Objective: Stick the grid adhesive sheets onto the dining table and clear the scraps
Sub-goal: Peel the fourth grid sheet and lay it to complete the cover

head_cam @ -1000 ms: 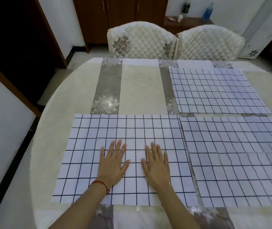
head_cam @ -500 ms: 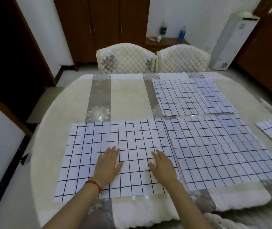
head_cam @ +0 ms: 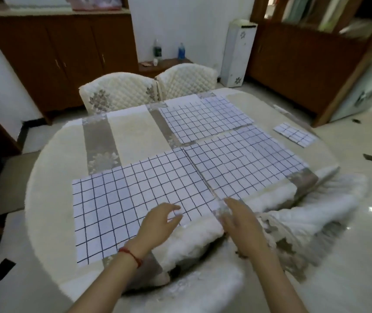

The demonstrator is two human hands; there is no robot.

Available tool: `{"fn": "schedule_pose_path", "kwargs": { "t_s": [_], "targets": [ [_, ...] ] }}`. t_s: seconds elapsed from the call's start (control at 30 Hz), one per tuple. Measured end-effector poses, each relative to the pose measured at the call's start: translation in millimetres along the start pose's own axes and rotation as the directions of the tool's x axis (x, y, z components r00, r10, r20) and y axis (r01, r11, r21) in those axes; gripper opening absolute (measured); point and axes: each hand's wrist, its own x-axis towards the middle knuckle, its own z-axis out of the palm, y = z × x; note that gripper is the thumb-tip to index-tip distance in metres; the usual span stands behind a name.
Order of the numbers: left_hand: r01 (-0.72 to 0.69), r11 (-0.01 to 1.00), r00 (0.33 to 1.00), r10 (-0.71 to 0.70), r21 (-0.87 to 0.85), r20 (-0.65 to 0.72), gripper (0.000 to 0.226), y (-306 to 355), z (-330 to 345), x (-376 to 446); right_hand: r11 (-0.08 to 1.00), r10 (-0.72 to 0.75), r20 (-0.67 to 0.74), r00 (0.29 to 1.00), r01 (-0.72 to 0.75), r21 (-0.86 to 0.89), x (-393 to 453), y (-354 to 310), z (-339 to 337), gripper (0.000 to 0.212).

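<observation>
Three large white grid adhesive sheets lie flat on the oval dining table: the near-left sheet, the near-right sheet and the far sheet. My left hand rests on the near edge of the near-left sheet, fingers loosely curled, thumb apart from them. My right hand lies with fingers straight at that sheet's near right corner, by the seam between the two near sheets. Both hands are blurred by motion.
A small grid scrap lies at the table's far right edge. Two quilted chairs stand at the far side, and a quilted chair back is just below my arms. Brown cabinets line the walls; glossy floor lies to the right.
Both hands slid from the middle of the near-left sheet to its near right edge and corner. The left hand's fingers went from flat to loosely curled. The view swung and tilted.
</observation>
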Motion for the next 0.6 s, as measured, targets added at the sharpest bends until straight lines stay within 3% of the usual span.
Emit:
{"fn": "schedule_pose_path", "kwargs": {
  "t_s": [0.1, 0.3, 0.47, 0.6],
  "targets": [
    [-0.106, 0.994, 0.992, 0.106, -0.015, 0.068, 0.032, 44, 17, -6, 0.997, 0.082, -0.122, 0.989, -0.081, 0.013, -40, 15, -31, 0.037],
    [-0.340, 0.936, 0.920, 0.352, -0.091, 0.174, 0.029, 147, 77, -29, 0.954, 0.301, -0.231, 0.925, -0.291, 0.076, -126, 80, -83, 0.041],
    [-0.420, 0.902, 0.838, 0.428, -0.100, 0.339, 0.032, 219, 162, -62, 0.858, 0.509, -0.271, 0.817, -0.456, 0.238, -223, 153, -117, 0.038],
    [-0.349, 0.920, 0.780, 0.390, -0.178, 0.489, 0.027, 263, 242, -98, 0.724, 0.681, -0.245, 0.690, -0.582, 0.370, -306, 221, -134, 0.038]
  ]
}}
